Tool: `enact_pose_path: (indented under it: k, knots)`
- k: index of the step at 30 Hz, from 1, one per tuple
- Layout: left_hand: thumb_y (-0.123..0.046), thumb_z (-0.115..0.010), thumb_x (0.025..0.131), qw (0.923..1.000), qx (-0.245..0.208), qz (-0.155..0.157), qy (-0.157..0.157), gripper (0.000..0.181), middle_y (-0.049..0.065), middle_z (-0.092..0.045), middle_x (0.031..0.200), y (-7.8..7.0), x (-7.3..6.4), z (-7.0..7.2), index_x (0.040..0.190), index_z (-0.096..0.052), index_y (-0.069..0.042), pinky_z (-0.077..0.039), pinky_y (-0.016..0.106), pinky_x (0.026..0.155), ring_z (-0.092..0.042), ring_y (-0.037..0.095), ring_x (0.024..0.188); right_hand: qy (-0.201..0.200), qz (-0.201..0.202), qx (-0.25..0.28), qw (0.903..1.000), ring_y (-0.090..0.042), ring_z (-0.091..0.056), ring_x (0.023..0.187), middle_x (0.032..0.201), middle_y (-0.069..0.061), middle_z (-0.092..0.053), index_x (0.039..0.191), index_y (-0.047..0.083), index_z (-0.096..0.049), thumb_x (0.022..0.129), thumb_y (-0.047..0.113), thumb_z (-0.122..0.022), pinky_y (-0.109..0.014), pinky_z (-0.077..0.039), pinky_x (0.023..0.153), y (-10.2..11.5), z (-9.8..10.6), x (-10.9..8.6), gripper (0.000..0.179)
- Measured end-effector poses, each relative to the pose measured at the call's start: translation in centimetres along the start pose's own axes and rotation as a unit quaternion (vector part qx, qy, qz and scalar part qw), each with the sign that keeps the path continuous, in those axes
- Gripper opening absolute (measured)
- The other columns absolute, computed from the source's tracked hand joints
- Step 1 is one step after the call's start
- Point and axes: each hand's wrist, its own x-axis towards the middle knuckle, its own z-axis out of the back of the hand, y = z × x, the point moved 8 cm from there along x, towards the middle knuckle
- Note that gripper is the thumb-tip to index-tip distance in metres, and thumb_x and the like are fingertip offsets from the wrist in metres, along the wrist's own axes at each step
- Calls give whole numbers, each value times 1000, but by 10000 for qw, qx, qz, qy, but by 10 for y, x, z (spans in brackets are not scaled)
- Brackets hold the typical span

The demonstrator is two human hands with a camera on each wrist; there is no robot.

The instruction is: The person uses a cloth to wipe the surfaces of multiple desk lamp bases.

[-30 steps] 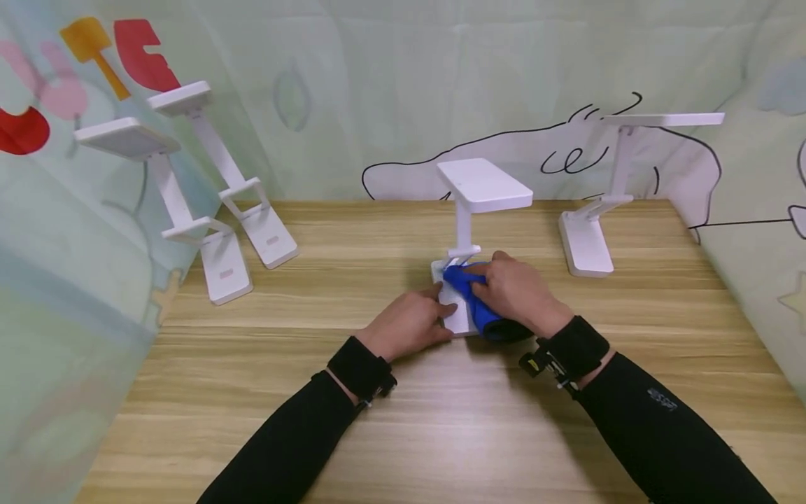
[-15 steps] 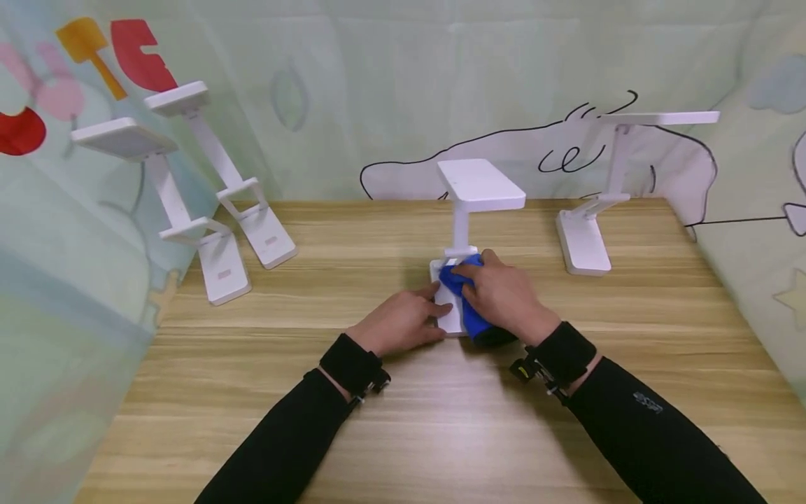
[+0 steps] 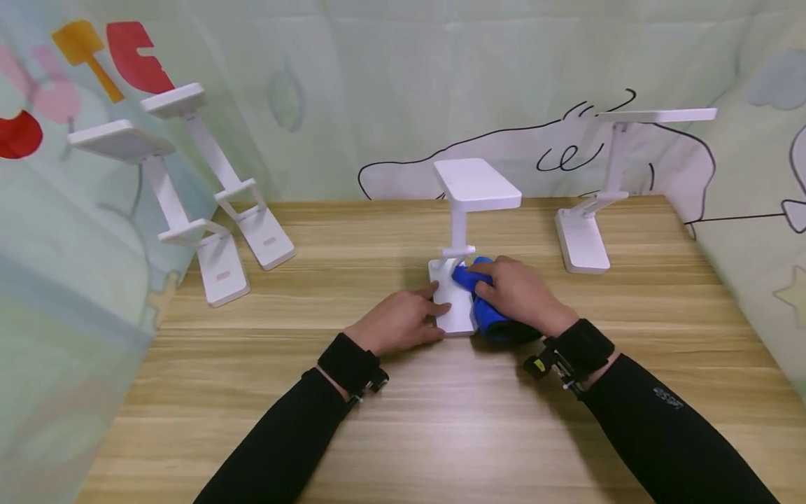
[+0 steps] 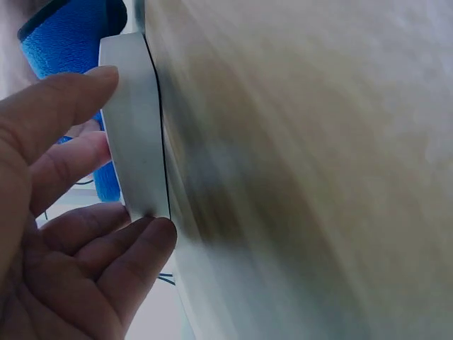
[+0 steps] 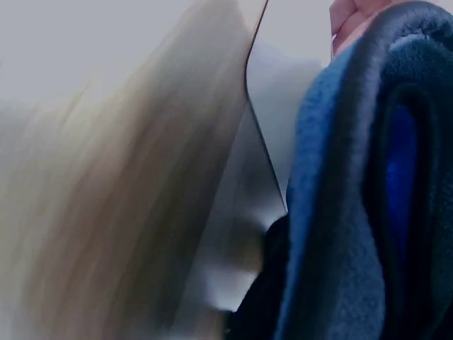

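A white desk lamp (image 3: 475, 183) stands mid-table, its flat head level above its base (image 3: 453, 304). My left hand (image 3: 398, 323) holds the base from the left, thumb and fingers at its edges; the left wrist view shows the fingertips against the base (image 4: 134, 127). With my right hand (image 3: 521, 294) I grip a folded blue cloth (image 3: 488, 313) against the base's right side, near the foot of the stem. Up close in the right wrist view, the cloth (image 5: 322, 212) has a dark trim and hides the right fingers.
Two more white desk lamps (image 3: 223, 269) (image 3: 267, 238) stand at the table's left edge. Another lamp (image 3: 582, 241) is at the back right. A printed curtain (image 3: 378, 98) hangs behind the wooden table (image 3: 428, 420).
The right hand with the cloth moved left across the lamp's base, then back to the right, uncovering more of the base's top. The left hand keeps its hold on the base.
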Motion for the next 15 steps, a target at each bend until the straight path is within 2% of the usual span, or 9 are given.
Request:
enact_pose_path:
  k: [3,7,10,12,15]
  knots:
    - [-34,-74,100,10000,-6,34,8,48,27,-49,157,2,0,-1,142,-67,-10,-54,37,107,-62,30,135,-153,34,-280,9995,-26,-62,81,112,-21,-71,136,4,-70,102,22,-62,-41,-55,67,0,7,-4,40]
    - [-34,-75,100,10000,16,14,-20,49,26,-48,159,3,0,-1,142,-67,-11,-55,36,106,-63,28,133,-369,729,-576,9950,-23,-60,74,104,-21,-68,135,10,-72,101,23,-64,-37,-52,56,22,7,-5,38]
    - [-34,-75,99,9999,31,-95,-52,49,26,-47,159,2,0,0,142,-67,-10,-55,37,106,-64,28,132,-410,1117,-627,9909,-23,-59,74,102,-21,-65,135,14,-73,102,23,-64,-39,-54,56,33,2,-1,36]
    - [-34,-75,99,9999,19,-130,-41,49,27,-47,159,1,1,-1,142,-67,-10,-54,38,107,-63,30,133,-334,1097,-644,9913,-23,-59,75,101,-20,-64,135,15,-74,102,22,-63,-40,-54,58,30,-1,3,35]
    - [-34,-74,100,10000,-11,-69,22,49,27,-48,158,0,2,-1,142,-67,-10,-53,38,109,-62,30,135,-147,841,-618,9944,-23,-57,74,100,-19,-64,135,15,-74,102,20,-64,-38,-52,59,15,0,5,35]
